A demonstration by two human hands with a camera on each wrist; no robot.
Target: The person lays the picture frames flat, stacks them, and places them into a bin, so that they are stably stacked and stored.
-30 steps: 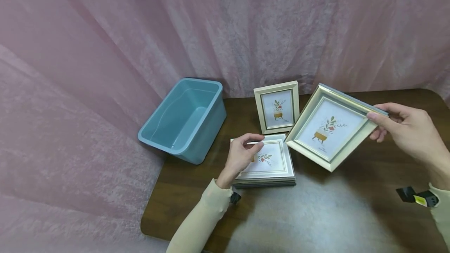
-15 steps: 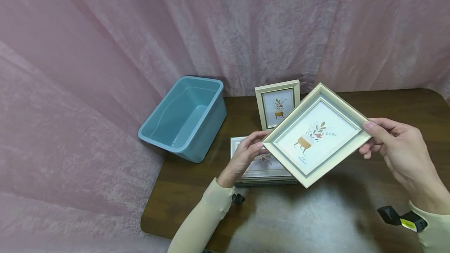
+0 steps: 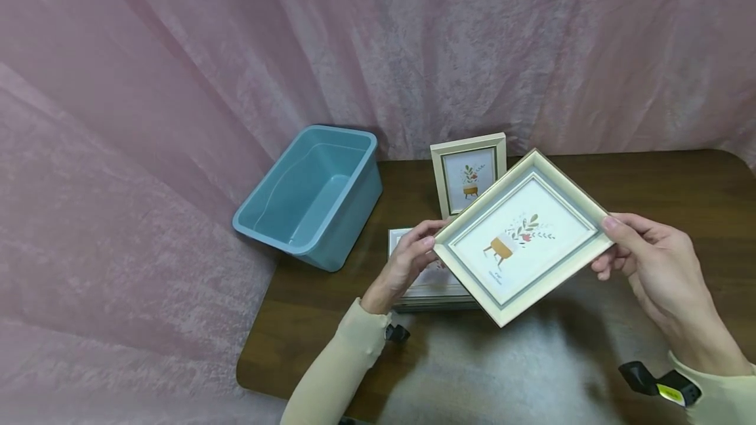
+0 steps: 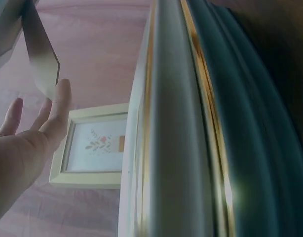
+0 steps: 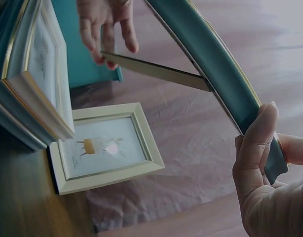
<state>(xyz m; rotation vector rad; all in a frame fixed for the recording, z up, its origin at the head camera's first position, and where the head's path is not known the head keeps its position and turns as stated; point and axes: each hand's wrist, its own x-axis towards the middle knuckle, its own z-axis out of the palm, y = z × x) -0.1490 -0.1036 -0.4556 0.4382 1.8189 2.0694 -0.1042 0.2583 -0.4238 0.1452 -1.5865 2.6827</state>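
My right hand (image 3: 664, 267) pinches the right corner of a cream picture frame (image 3: 522, 241), thumb on its front and fingers behind. The frame is held tilted above the table, its flower print facing me. Behind it the support leg (image 5: 156, 72) stands swung out from the back, as the right wrist view shows. My left hand (image 3: 404, 264) is at the frame's left corner, with extended fingers touching the leg's free end in both wrist views. Under the held frame lies a stack of picture frames (image 3: 440, 290), partly hidden. A smaller cream frame (image 3: 468, 176) stands upright behind the stack.
An open blue plastic bin (image 3: 339, 228) sits on the left of the brown wooden table (image 3: 661, 179). A pink curtain (image 3: 449, 51) hangs along the table's back edge and left side.
My right hand has brought the held frame left and down, turning its print more toward me. The frame's left corner now reaches my left hand, which has moved only slightly.
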